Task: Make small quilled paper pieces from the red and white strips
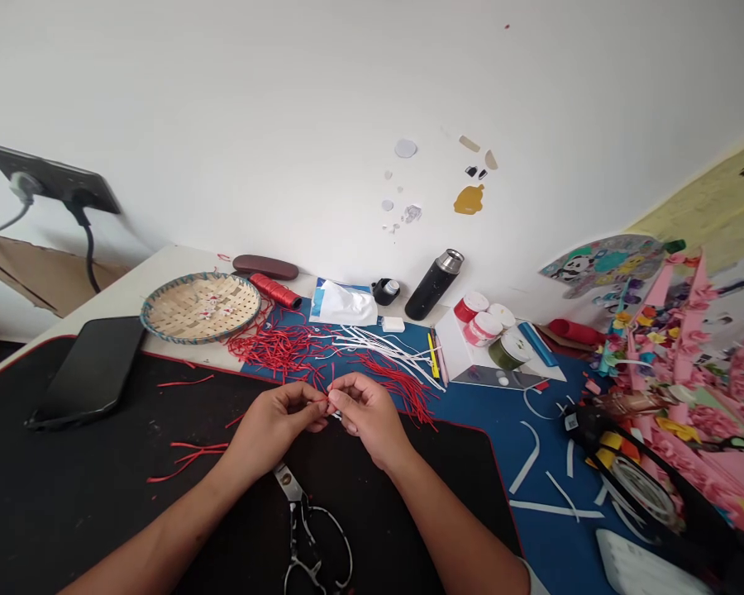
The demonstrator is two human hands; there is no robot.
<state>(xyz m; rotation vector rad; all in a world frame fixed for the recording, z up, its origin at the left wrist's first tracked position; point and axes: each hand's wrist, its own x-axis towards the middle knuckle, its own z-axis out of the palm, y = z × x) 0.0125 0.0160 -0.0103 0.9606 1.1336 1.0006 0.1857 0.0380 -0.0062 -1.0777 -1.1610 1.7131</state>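
Note:
My left hand [287, 420] and my right hand [365, 413] meet over the black mat [241, 537], fingertips pinched close together. Between them runs a thin red cord [331, 385], its short end poking up above the fingers. A bit of white shows beneath my fingertips, too small to make out. Scissors [313, 537] with black-and-white handles lie on the mat just below, their blades partly under my left hand. Loose red cord pieces [198, 450] rest left of my left hand. Beyond the hands are a heap of cut red cords [279, 351] and a bundle of white cords [390, 347].
A woven basket [179, 310] with small white-and-red pieces and a phone [96, 364] are at left. Behind stand a red thread spool [275, 291], tissues [344, 304] and a black flask [434, 285]. Thread rolls [484, 328], white strips [555, 510] and pink paper flowers [713, 413] fill the right.

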